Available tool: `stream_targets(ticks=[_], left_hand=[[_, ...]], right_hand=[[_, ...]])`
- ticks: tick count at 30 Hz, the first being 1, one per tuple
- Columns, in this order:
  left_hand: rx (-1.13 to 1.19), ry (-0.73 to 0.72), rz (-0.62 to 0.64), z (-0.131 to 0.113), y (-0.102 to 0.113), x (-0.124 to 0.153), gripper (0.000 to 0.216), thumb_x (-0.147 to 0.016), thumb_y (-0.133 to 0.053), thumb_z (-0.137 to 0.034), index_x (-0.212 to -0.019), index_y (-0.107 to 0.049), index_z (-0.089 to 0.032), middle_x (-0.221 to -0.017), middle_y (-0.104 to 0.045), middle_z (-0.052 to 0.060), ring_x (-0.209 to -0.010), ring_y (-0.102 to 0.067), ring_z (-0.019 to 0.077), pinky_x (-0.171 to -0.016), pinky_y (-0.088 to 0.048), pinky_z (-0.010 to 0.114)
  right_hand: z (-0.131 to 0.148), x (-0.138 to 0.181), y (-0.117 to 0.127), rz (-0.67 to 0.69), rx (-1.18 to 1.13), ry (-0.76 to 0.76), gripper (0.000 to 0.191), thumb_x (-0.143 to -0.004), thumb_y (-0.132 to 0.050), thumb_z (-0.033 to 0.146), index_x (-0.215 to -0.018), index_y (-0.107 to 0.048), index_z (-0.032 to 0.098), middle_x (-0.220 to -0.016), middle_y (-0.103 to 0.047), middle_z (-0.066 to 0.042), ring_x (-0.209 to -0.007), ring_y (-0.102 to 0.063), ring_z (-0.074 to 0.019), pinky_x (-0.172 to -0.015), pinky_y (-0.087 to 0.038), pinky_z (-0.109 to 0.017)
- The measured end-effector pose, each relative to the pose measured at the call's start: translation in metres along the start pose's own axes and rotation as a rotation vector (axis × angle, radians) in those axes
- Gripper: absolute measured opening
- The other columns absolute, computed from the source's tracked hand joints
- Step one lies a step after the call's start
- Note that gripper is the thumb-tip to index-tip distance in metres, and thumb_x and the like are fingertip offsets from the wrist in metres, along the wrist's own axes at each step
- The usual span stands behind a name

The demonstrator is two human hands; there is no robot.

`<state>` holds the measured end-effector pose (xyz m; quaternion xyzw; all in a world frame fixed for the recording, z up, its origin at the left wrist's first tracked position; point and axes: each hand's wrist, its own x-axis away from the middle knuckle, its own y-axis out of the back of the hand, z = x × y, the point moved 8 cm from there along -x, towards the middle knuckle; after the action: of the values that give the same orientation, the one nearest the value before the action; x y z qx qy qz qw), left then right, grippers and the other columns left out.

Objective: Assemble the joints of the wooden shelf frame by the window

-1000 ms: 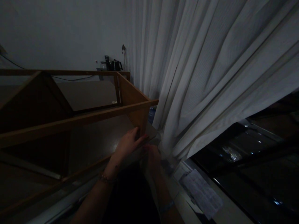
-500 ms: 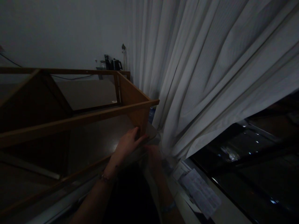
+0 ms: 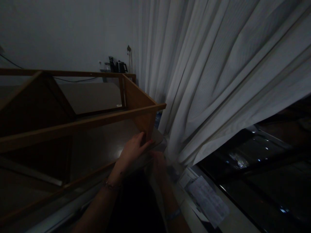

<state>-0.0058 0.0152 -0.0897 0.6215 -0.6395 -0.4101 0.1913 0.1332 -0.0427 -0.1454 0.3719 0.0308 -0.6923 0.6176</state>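
A brown wooden furniture frame (image 3: 107,119) with open sides fills the left half of the head view, on a pale, smooth tabletop (image 3: 97,147). My left hand (image 3: 132,147) is at the foot of its near right corner post (image 3: 148,124), fingers and thumb closed around the wood. Just below and to the right is my right hand (image 3: 159,163), held low beside the tabletop's corner. Its fingers are bent together and dim; whatever they hold, if anything, cannot be made out.
A long white curtain (image 3: 194,81) hangs close on the right, beside a dark window (image 3: 247,161). Papers (image 3: 207,199) lie on the sill at lower right. A black kettle (image 3: 120,67) stands by the back wall. Something blue (image 3: 157,119) shows behind the post.
My right hand and wrist have shifted very slightly to the left. My left hand stays on the post, and the frame has not visibly moved.
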Motion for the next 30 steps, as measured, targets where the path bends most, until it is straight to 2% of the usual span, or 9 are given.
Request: stream_targets(ticks=[11, 15, 17, 21, 27, 30], left_hand=[[-0.004, 0.019, 0.023, -0.001, 0.0, 0.0, 0.047, -0.09, -0.045, -0.062, -0.105, -0.057, -0.02, -0.105, -0.067, 0.009, -0.096, -0.064, 0.0249, -0.082, -0.049, 0.035], [0.002, 0.014, 0.032, -0.002, 0.0, 0.0, 0.045, -0.091, -0.044, -0.062, -0.104, -0.057, -0.02, -0.102, -0.067, 0.009, -0.093, -0.064, 0.0245, -0.081, -0.049, 0.034], [0.001, 0.014, 0.027, -0.001, 0.0, 0.0, 0.046, -0.091, -0.044, -0.061, -0.105, -0.057, -0.02, -0.104, -0.067, 0.01, -0.095, -0.064, 0.0245, -0.08, -0.049, 0.034], [0.0, 0.018, 0.022, 0.0, 0.0, 0.0, 0.046, -0.09, -0.046, -0.062, -0.106, -0.057, -0.02, -0.106, -0.067, 0.01, -0.094, -0.064, 0.0243, -0.077, -0.049, 0.033], [0.001, 0.006, 0.02, -0.002, 0.0, 0.0, 0.045, -0.091, -0.044, -0.062, -0.105, -0.057, -0.02, -0.104, -0.067, 0.009, -0.091, -0.064, 0.0237, -0.074, -0.048, 0.032], [0.009, 0.001, 0.02, -0.001, 0.0, 0.0, 0.044, -0.091, -0.045, -0.06, -0.107, -0.057, -0.02, -0.105, -0.067, 0.009, -0.093, -0.064, 0.0239, -0.077, -0.048, 0.032]], right_hand=[[0.003, -0.004, -0.001, 0.071, 0.077, 0.096, 0.035, -0.097, -0.034, 0.016, -0.111, -0.065, 0.022, -0.099, -0.066, -0.01, -0.096, -0.058, -0.0236, -0.086, -0.05, -0.04], [-0.001, -0.008, 0.0, 0.047, -0.019, 0.009, 0.035, -0.099, -0.036, 0.025, -0.125, -0.059, 0.023, -0.102, -0.067, -0.009, -0.092, -0.062, -0.0209, -0.082, -0.052, -0.035], [-0.002, -0.008, -0.002, 0.029, -0.089, -0.029, 0.031, -0.099, -0.04, 0.031, -0.12, -0.061, 0.023, -0.1, -0.068, -0.008, -0.089, -0.064, -0.0194, -0.079, -0.052, -0.033], [-0.002, -0.006, -0.009, 0.046, -0.132, -0.062, 0.029, -0.098, -0.044, 0.039, -0.091, -0.066, 0.022, -0.086, -0.069, -0.006, -0.081, -0.065, -0.0187, -0.074, -0.051, -0.03], [-0.02, -0.003, -0.003, -0.001, -0.267, -0.244, 0.035, -0.101, -0.036, 0.042, -0.091, -0.061, 0.02, -0.084, -0.069, -0.005, -0.078, -0.066, -0.0166, -0.073, -0.051, -0.027], [-0.026, -0.005, 0.004, -0.016, -0.27, -0.254, 0.037, -0.102, -0.034, 0.043, -0.09, -0.06, 0.02, -0.084, -0.069, -0.005, -0.077, -0.065, -0.0164, -0.072, -0.051, -0.027]])
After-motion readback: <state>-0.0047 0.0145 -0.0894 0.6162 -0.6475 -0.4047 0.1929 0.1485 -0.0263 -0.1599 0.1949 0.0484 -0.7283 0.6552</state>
